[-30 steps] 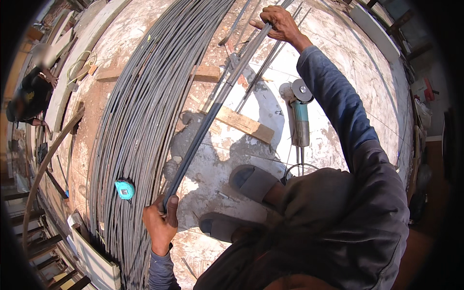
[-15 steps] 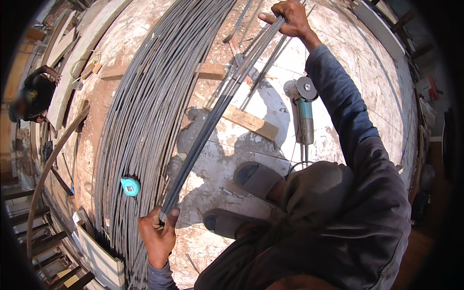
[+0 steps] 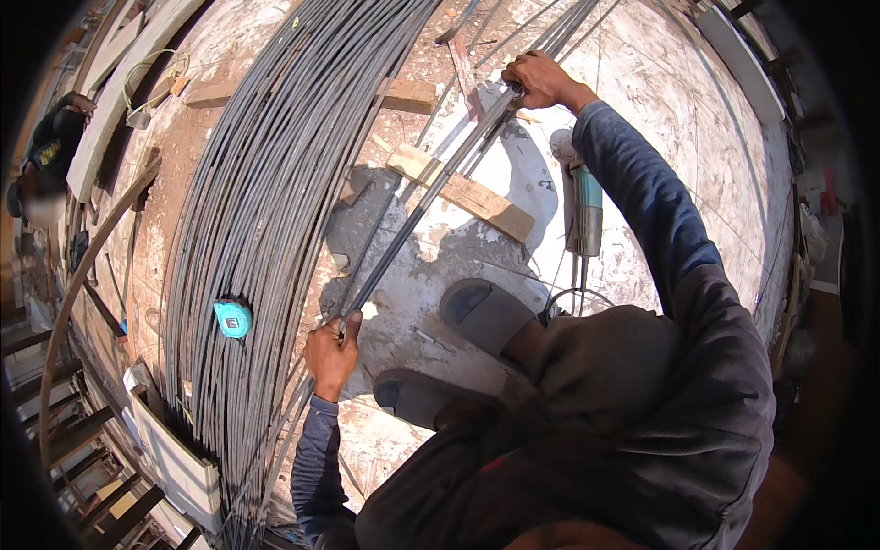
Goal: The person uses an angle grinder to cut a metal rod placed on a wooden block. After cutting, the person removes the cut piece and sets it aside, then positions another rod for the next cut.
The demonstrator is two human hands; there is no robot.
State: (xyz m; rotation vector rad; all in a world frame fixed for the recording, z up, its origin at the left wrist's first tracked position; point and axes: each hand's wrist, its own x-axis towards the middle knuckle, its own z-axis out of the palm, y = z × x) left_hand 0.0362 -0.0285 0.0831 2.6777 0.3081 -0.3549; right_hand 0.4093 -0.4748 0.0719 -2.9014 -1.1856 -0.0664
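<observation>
A few thin grey steel rods (image 3: pixel 408 236) slant from lower left to upper right between my hands. My left hand (image 3: pixel 332 359) is closed around their lower part, beside the right edge of a big bundle of long steel rods (image 3: pixel 257 202). Farther off, my right hand (image 3: pixel 543 82) grips the rods from above with its fingers wrapped round. Beyond each hand, rods carry on. A short wooden block (image 3: pixel 472 200) lies on the floor under the held rods. On the bundle rests a turquoise tape measure (image 3: pixel 233 318).
A teal angle grinder (image 3: pixel 585 213) lies beneath my right forearm, its disc mostly hidden by the sleeve. Its cord runs toward my sandals (image 3: pixel 486 316). Another wooden piece (image 3: pixel 408 94) sits under the bundle. At far left, a person (image 3: pixel 60 137) is beside a long pale plank (image 3: pixel 115 128).
My left hand has shifted up and to the right along the rods. My right hand has come lower, and the rods now reach past it. The view has shifted slightly.
</observation>
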